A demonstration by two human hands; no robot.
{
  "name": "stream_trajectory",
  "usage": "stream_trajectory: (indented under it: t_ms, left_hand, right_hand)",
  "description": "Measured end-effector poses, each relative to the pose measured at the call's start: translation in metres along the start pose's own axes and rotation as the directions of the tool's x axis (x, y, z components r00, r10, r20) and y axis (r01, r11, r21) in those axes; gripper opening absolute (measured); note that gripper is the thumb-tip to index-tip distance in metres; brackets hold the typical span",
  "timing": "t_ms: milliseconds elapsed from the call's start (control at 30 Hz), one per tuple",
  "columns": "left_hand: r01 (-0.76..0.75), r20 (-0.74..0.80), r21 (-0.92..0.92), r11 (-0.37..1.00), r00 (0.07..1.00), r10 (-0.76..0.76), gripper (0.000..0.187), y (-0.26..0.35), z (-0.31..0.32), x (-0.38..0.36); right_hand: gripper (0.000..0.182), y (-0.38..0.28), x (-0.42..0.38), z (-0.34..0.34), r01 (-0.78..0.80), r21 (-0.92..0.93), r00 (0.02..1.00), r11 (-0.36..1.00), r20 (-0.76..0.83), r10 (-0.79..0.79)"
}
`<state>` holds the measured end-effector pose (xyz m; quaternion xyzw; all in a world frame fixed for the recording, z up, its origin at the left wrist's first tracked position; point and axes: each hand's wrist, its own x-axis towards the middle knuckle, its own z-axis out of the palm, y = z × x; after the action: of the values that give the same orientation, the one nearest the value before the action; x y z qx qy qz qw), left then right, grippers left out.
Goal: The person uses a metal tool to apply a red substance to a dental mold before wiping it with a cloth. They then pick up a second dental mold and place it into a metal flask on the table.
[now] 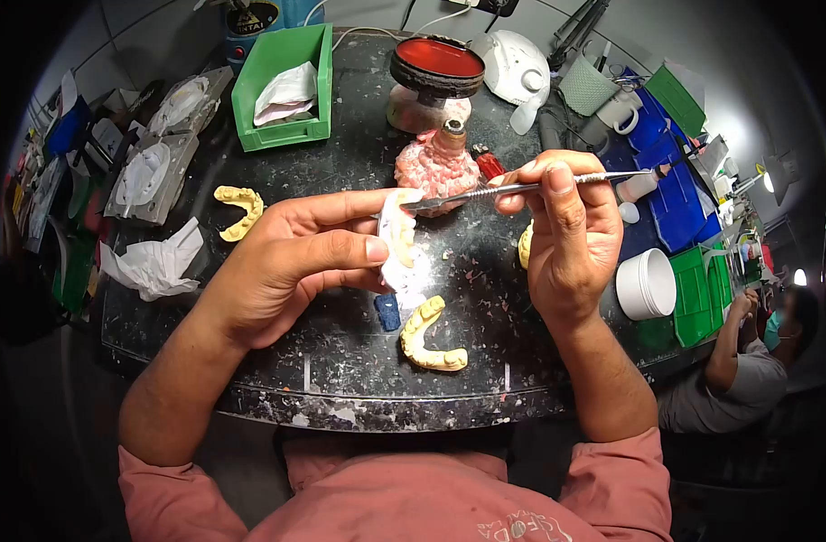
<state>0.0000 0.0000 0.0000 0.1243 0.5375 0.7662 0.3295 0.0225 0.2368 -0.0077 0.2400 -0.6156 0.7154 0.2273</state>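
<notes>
My left hand (291,257) is closed on a white dental model (397,244), held upright above the middle of the bench. A slim metal wax carver (512,189) is pinched in my right hand (571,226), with its flat tip at the upper edge of the model. Below them a yellow plaster dental arch (424,341) lies on the bench beside a small blue block (387,312). Another yellow arch (239,213) lies left of my left hand. Part of a third yellow piece (525,246) shows behind my right hand, mostly hidden.
A burner lamp (446,135) caked in pink wax stands beyond my hands, near a round tin of red wax (437,61). A green bin (282,90) holds paper. To the right are a white tub (646,284) and blue trays (670,181). Another person (738,370) sits at far right.
</notes>
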Motion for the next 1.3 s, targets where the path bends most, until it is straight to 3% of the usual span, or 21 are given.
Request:
stream_trajectory:
  t_ms: [500,800,967,1300]
  left_hand:
    - [-0.011,-0.01,0.011,1.0,1.0,0.011,0.057,-0.0004,-0.0002,-0.0003]
    - [-0.006,0.003,-0.006,1.0,1.0,0.006,0.056,0.0004,0.0002,0.0001]
    - [-0.001,-0.017,0.019,1.0,1.0,0.001,0.057,-0.0003,0.0002,0.0]
    - [-0.024,0.0,0.013,1.0,1.0,0.024,0.058,-0.0028,-0.001,0.0015]
  right_hand:
    - [0.013,-0.0001,0.0002,0.0014,-0.018,0.006,1.0,1.0,-0.019,0.018]
    - [0.013,-0.001,0.0,-0.0014,-0.028,0.049,0.997,0.998,0.068,0.025]
    - [0.013,0.0001,0.0008,0.0028,-0.021,-0.022,0.999,1.0,-0.042,0.02]
    - [0.013,0.0019,0.0014,-0.001,0.001,-0.012,0.999,1.0,-0.039,-0.001]
